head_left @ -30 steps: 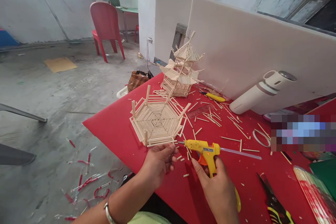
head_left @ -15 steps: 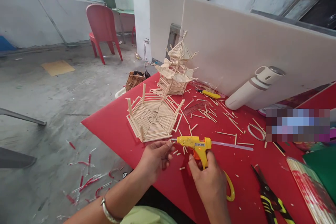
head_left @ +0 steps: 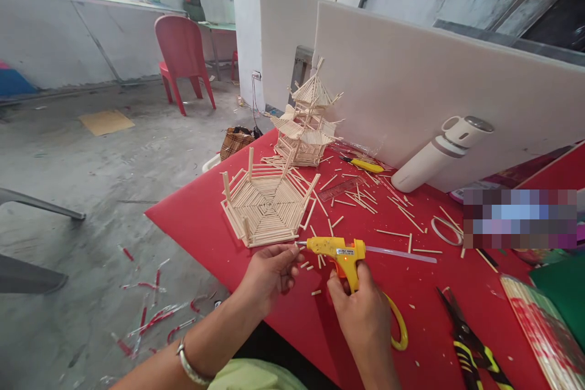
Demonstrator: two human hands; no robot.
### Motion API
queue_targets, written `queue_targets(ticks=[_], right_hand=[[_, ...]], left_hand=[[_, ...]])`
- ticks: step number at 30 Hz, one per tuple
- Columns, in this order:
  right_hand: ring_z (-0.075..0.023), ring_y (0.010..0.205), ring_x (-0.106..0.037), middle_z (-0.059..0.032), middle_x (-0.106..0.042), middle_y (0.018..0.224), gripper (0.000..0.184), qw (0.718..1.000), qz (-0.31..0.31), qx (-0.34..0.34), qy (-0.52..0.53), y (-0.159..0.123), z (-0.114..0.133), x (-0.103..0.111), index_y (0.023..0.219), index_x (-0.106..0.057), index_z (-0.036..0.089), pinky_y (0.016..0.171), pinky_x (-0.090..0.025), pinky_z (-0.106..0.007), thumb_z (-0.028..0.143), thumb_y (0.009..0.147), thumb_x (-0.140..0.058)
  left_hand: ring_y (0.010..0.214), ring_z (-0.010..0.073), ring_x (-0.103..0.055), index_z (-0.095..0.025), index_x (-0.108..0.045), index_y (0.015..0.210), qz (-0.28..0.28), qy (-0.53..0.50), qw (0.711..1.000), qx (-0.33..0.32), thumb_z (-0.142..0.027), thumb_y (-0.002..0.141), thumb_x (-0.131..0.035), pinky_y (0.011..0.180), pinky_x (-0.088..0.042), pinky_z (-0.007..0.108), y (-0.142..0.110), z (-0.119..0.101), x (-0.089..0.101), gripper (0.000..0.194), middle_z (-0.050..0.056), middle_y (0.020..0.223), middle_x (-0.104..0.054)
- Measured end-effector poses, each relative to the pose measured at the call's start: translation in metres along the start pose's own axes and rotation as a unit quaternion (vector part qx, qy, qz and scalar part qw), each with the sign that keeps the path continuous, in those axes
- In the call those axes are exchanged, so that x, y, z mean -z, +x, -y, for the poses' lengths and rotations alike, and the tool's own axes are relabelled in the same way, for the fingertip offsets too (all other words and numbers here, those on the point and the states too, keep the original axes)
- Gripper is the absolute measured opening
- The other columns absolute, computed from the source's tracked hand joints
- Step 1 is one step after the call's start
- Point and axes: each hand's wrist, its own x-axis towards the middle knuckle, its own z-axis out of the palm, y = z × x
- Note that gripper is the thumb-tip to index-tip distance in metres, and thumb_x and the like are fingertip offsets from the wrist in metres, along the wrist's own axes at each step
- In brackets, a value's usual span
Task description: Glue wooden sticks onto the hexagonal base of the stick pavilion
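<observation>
Stick base (head_left: 267, 206): lies on the left of the red table (head_left: 192, 219), just beyond the left hand (head_left: 269, 274), with posts (head_left: 251, 164) upright around its edge. Sits nearer than the taller stick tower (head_left: 315, 94). Seems to be at a gluing step: pinches, between left thumb and fingers, apparently a short stick (head_left: 297, 246), mostly hidden, right at the nozzle (head_left: 302, 244) of the yellow glue gun (head_left: 331, 247). Grips the gun's handle in a curled right hand (head_left: 363, 311); cannot tell any pressure on the trigger (head_left: 340, 269). Calls next, probably, for a steady pinch, fingertips clear of the likely hot nozzle, and a small, controlled dab.
</observation>
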Motion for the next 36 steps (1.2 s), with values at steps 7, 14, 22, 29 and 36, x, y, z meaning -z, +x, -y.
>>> queue_targets(ticks=[7,14,22,29,36], right_hand=[[-0.0265,0.061,-0.064,-0.0076,-0.070,0.068,0.046,1.000,0.003,-0.004,-0.008,-0.001,-0.002,-0.002,0.105,-0.063,0.016,0.053,-0.037,-0.030,0.050,0.080,-0.044],[-0.0270,0.063,-0.064,-0.0095,-0.071,0.072,0.048,1.000,0.005,0.003,-0.012,-0.001,-0.002,-0.003,0.108,-0.063,0.015,0.053,-0.038,-0.031,0.049,0.083,-0.042],[-0.0269,0.062,-0.064,-0.0102,-0.070,0.071,0.048,1.000,-0.004,0.009,-0.023,-0.001,-0.003,-0.003,0.107,-0.064,0.014,0.053,-0.039,-0.031,0.048,0.082,-0.041],[-0.0256,0.061,-0.064,-0.0094,-0.071,0.072,0.050,1.000,-0.003,-0.003,-0.024,0.000,-0.001,-0.004,0.108,-0.064,0.016,0.053,-0.039,-0.030,0.054,0.085,-0.042],[-0.0264,0.061,-0.066,-0.0073,-0.071,0.071,0.067,0.998,0.026,-0.035,0.044,0.004,-0.002,-0.004,0.102,-0.062,0.020,0.053,-0.042,-0.030,0.080,0.075,-0.049]], left_hand=[[0.040,0.0059,-0.051,-0.012,-0.066,0.076,0.000,0.003,1.000,-0.001,-0.017,0.077,-0.075,0.033,-0.036,0.016,0.001,0.000,-0.001,0.011,0.004,0.066,-0.069],[0.041,0.0061,-0.052,-0.012,-0.066,0.078,0.003,-0.001,1.000,0.000,-0.017,0.077,-0.075,0.034,-0.037,0.015,0.002,0.001,0.000,0.010,0.004,0.067,-0.069],[0.041,0.0055,-0.051,-0.011,-0.066,0.078,-0.003,0.003,1.000,0.000,-0.018,0.077,-0.074,0.034,-0.036,0.015,0.001,0.001,0.000,0.011,0.004,0.068,-0.069],[0.042,0.0054,-0.052,-0.011,-0.066,0.079,-0.009,-0.021,1.000,0.004,-0.015,0.078,-0.074,0.036,-0.038,0.015,0.002,-0.002,0.000,0.009,0.004,0.067,-0.069],[0.042,0.0034,-0.053,-0.009,-0.067,0.084,-0.033,-0.039,0.998,0.041,-0.011,0.084,-0.067,0.038,-0.039,0.013,0.005,-0.010,-0.003,0.002,0.003,0.069,-0.069]])
